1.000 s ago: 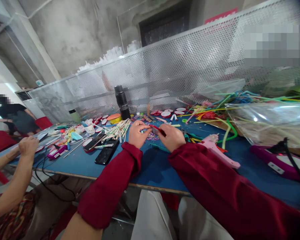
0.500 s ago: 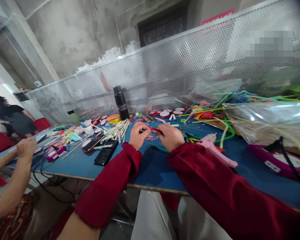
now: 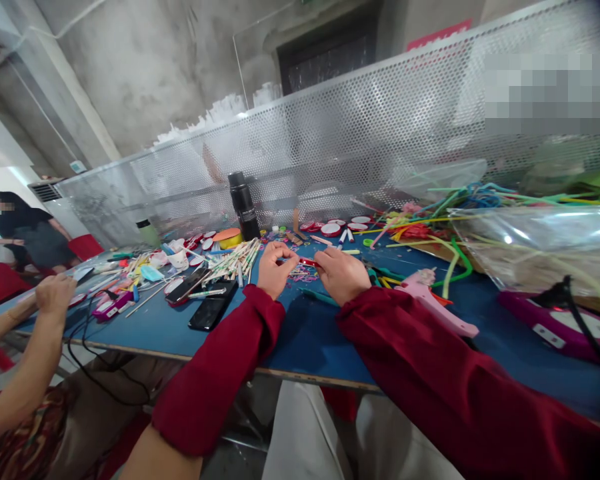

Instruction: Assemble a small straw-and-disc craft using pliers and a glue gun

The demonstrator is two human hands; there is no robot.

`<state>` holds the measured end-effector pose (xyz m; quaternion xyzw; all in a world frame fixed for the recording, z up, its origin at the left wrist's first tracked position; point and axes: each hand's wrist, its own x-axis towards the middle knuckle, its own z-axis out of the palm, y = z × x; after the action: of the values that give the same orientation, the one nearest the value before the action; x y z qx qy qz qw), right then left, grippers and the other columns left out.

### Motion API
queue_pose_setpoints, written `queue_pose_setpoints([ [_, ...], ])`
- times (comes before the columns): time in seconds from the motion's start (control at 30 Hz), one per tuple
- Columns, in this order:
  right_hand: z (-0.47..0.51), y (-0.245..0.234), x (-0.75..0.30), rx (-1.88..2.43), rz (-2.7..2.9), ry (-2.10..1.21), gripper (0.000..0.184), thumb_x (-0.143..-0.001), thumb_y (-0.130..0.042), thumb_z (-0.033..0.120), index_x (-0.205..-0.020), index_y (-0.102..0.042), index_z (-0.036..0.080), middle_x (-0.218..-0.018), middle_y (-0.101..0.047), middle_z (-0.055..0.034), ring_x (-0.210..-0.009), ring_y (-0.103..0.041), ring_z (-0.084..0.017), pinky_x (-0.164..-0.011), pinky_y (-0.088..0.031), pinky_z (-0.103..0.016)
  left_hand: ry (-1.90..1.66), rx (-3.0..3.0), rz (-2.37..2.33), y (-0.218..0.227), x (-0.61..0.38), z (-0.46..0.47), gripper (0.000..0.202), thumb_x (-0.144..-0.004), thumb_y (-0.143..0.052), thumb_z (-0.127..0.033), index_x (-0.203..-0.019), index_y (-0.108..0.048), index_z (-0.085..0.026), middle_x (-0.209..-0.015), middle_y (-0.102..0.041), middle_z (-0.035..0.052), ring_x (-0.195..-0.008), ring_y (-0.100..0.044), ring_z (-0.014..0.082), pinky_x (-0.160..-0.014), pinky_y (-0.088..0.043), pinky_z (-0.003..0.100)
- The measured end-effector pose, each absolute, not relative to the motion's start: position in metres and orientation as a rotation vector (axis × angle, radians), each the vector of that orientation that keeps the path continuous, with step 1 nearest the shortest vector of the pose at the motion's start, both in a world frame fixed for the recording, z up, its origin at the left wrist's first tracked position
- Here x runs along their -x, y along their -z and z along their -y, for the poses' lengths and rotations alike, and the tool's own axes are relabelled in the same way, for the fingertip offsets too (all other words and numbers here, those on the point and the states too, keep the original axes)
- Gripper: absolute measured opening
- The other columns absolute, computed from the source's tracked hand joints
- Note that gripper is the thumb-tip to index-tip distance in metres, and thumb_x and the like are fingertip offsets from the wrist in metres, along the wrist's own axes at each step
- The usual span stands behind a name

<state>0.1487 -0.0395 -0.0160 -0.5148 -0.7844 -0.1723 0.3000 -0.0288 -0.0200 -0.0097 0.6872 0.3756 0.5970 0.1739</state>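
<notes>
My left hand is closed in a pinch at the left end of a small narrow red strip. My right hand grips the other end, its thumb and fingers pressed together. The strip's exact kind is too small to tell. Both hands are just above the blue table. Tiny coloured pieces lie scattered beneath them. A teal-handled tool rests below the right hand, partly hidden by it.
A black bottle stands behind a pile of patterned sticks. Left of my hands lies a black phone. On the right are a pink glue gun and a purple device. A co-worker's hands are at far left.
The red strip has turned slightly and lies more level between my fingers. My hands have otherwise barely moved, and the view has shifted a little.
</notes>
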Motion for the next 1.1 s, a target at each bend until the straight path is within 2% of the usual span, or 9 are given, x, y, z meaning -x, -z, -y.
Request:
queue_pose_setpoints([
  [0.1, 0.041, 0.015, -0.148, 1.382, 2.090, 0.448, 0.022, -0.094, -0.046, 0.018, -0.094, -0.068, 0.019, -0.097, -0.067, -0.0094, -0.081, -0.057, -0.021, -0.068, -0.031, -0.032, -1.695, -1.942, -1.047, 0.010, 0.029, 0.020, 0.009, -0.078, -0.071, -0.020, -0.070, -0.069, -0.016, -0.096, -0.056, 0.0053, -0.090, -0.056, 0.0156, -0.064, -0.042, 0.024],
  [0.2, 0.043, 0.013, -0.148, 1.385, 2.105, 0.437, 0.023, -0.095, -0.045, 0.018, -0.094, -0.068, 0.019, -0.097, -0.067, -0.0091, -0.082, -0.058, -0.020, -0.068, -0.031, -0.031, -1.684, -1.956, -1.045, 0.009, 0.029, 0.021, 0.009, -0.077, -0.072, -0.021, -0.070, -0.070, -0.016, -0.097, -0.057, 0.0055, -0.090, -0.056, 0.0153, -0.063, -0.042, 0.023],
  [0.47, 0.044, 0.011, -0.151, 1.289, 2.152, 0.346, 0.022, -0.094, -0.046, 0.020, -0.089, -0.067, 0.019, -0.093, -0.069, -0.0088, -0.082, -0.060, -0.020, -0.069, -0.034, -0.031, -1.614, -1.898, -0.993, 0.007, 0.032, 0.017, 0.017, -0.073, -0.077, -0.031, -0.065, -0.071, -0.016, -0.092, -0.061, 0.0052, -0.092, -0.058, 0.0167, -0.079, -0.047, 0.028],
  [0.57, 0.040, 0.016, -0.150, 1.139, 2.109, 0.139, 0.021, -0.094, -0.048, 0.026, -0.085, -0.065, 0.019, -0.089, -0.069, -0.0083, -0.081, -0.060, -0.020, -0.069, -0.037, -0.030, -1.533, -1.756, -0.961, 0.009, 0.032, 0.014, 0.027, -0.075, -0.076, -0.040, -0.064, -0.070, -0.016, -0.092, -0.065, 0.0063, -0.090, -0.059, 0.0170, -0.080, -0.048, 0.029],
  [0.7, 0.033, 0.025, -0.146, 1.016, 1.861, -0.365, 0.021, -0.089, -0.053, 0.038, -0.077, -0.059, 0.022, -0.067, -0.062, -0.0018, -0.065, -0.057, -0.017, -0.062, -0.042, -0.029, -1.468, -1.559, -0.952, 0.011, 0.031, 0.010, 0.031, -0.078, -0.071, -0.048, -0.077, -0.074, -0.017, -0.082, -0.069, 0.0040, -0.075, -0.059, 0.0144, -0.070, -0.048, 0.027],
  [0.83, 0.030, 0.027, -0.144, 0.999, 1.693, -0.706, 0.022, -0.083, -0.056, 0.043, -0.075, -0.054, 0.023, -0.059, -0.056, 0.0020, -0.054, -0.056, -0.017, -0.054, -0.045, -0.030, -1.466, -1.524, -0.893, 0.011, 0.031, 0.008, 0.031, -0.078, -0.071, -0.047, -0.083, -0.075, -0.017, -0.079, -0.070, 0.0029, -0.070, -0.059, 0.0131, -0.066, -0.048, 0.026],
  [0.97, 0.029, 0.026, -0.145, 1.047, 1.641, -0.724, 0.022, -0.082, -0.055, 0.042, -0.070, -0.051, 0.024, -0.054, -0.052, 0.0037, -0.049, -0.056, -0.016, -0.051, -0.045, -0.029, -1.493, -1.638, -0.873, 0.010, 0.033, 0.010, 0.028, -0.079, -0.072, -0.041, -0.092, -0.075, -0.017, -0.087, -0.073, 0.0044, -0.075, -0.062, 0.0137, -0.070, -0.050, 0.026],
  [1.1, 0.029, 0.027, -0.147, 1.083, 1.651, -0.693, 0.021, -0.082, -0.054, 0.040, -0.070, -0.051, 0.024, -0.053, -0.053, 0.0032, -0.049, -0.056, -0.016, -0.051, -0.043, -0.029, -1.519, -1.840, -0.941, 0.010, 0.035, 0.012, 0.019, -0.080, -0.072, -0.032, -0.092, -0.074, -0.016, -0.086, -0.074, 0.0049, -0.074, -0.063, 0.0137, -0.071, -0.051, 0.027],
])
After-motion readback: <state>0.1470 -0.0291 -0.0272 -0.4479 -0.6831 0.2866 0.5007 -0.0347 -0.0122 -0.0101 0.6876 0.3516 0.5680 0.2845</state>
